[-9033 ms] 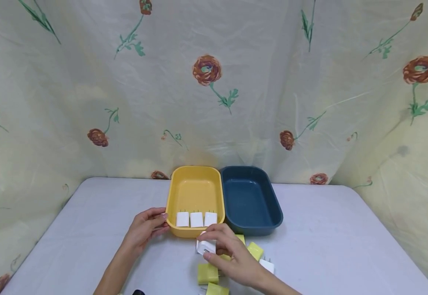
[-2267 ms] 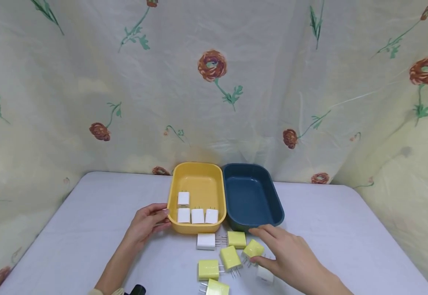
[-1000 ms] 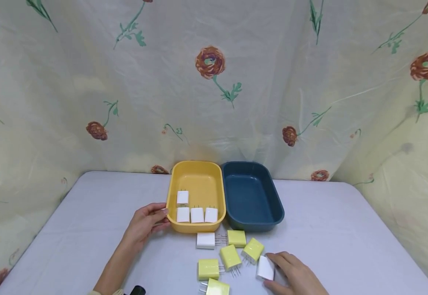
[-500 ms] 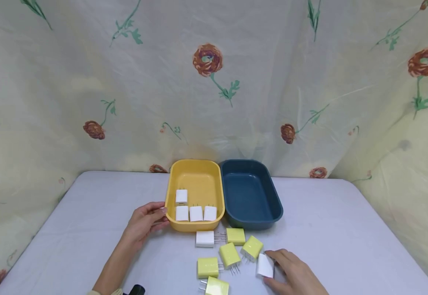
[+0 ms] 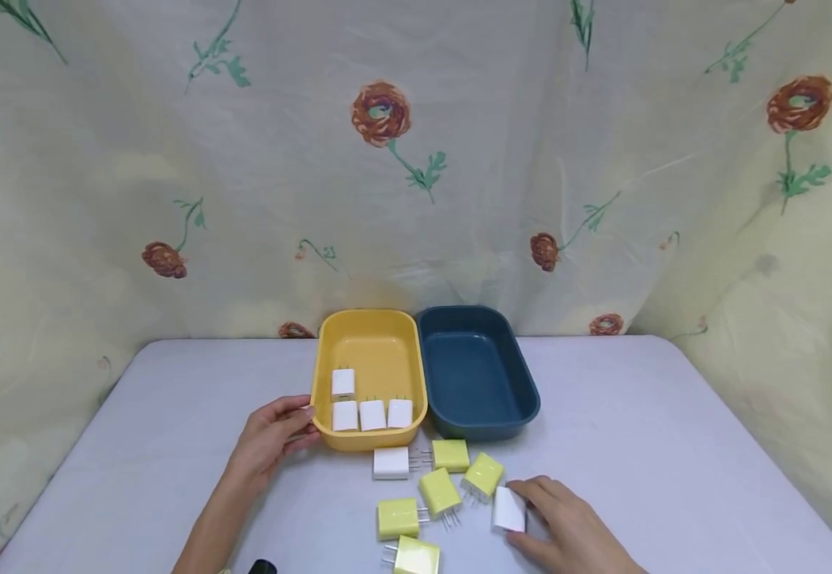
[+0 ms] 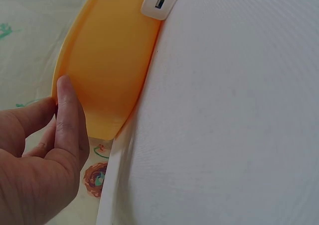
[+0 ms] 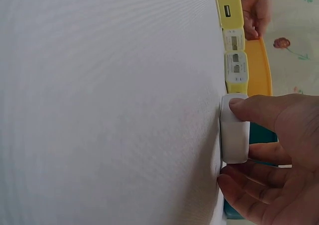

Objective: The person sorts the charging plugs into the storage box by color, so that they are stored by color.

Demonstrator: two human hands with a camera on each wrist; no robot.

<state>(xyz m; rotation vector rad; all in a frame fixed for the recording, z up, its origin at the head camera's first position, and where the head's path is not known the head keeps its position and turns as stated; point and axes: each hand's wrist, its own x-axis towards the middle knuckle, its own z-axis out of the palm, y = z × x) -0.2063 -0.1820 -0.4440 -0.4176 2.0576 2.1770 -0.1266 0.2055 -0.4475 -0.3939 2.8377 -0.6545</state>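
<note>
My left hand (image 5: pixel 268 438) pinches the left rim of a yellow tray (image 5: pixel 369 325) between thumb and fingers; the left wrist view shows the fingertips (image 6: pixel 65 85) at that rim. Several white charger plugs (image 5: pixel 372 415) lie inside the tray, mostly in a row along its near end. At the right of the loose pile, my right hand (image 5: pixel 567 522) holds a white charger plug (image 5: pixel 508 510) on the table, thumb on one side and fingers on the other. That plug fills the grasp in the right wrist view, beside yellow charger plugs (image 7: pixel 236 68).
A dark blue tray (image 5: pixel 475 319) stands against the yellow one, with nothing in it. Several yellow charger plugs (image 5: pixel 440 492) and one white charger plug (image 5: pixel 390 463) lie scattered before the trays. A flowered curtain (image 5: pixel 459 263) hangs behind the table (image 5: pixel 602 414).
A fourth white plug has joined those in the yellow tray. My right hand has gone right and down to another white plug and grips it. The left hand stays at the rim.
</note>
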